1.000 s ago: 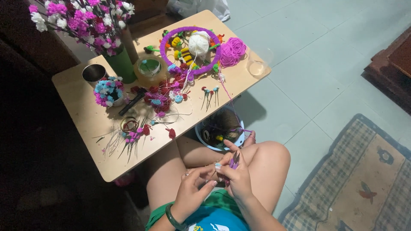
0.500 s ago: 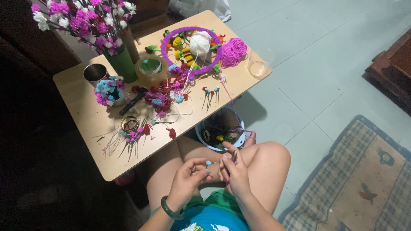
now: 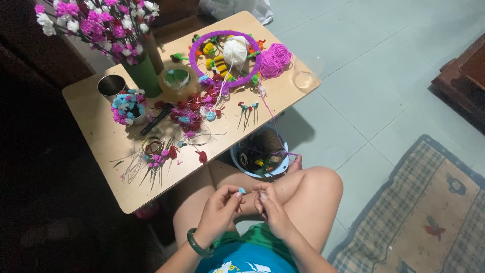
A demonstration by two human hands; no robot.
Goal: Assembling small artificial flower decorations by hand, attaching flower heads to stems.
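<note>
Head view looks down on a person sitting on the floor with knees up beside a low wooden table (image 3: pixel 101 192). The left hand (image 3: pixel 218 210) pinches a tiny blue bud (image 3: pixel 242 191) between thumb and forefinger, closed on it, raised over the lap where both hands can meet. The right hand (image 3: pixel 268 205) sits just beside it, fingers curled together near the bud; whether it grips a wire or thread I cannot tell, since anything there is too thin to make out. A green bangle (image 3: pixel 198 245) circles the left wrist.

Supplies lie within arm's reach, which likely explains the layout: a purple hoop (image 3: pixel 196 48) with a white yarn ball (image 3: pixel 235 50) inside it, a pink yarn ball (image 3: pixel 276 58) touching its edge, finished small flowers (image 3: pixel 194 114) scattered mid-table, a bunch of blue and pink flowers (image 3: pixel 126 106), and a green vase (image 3: pixel 144 76) of blossoms. A blue bucket (image 3: pixel 237 154) of odds and ends stands on the floor between table and legs. The table's left side fades into shadow, and the person's body is cut off at the bottom edge.
</note>
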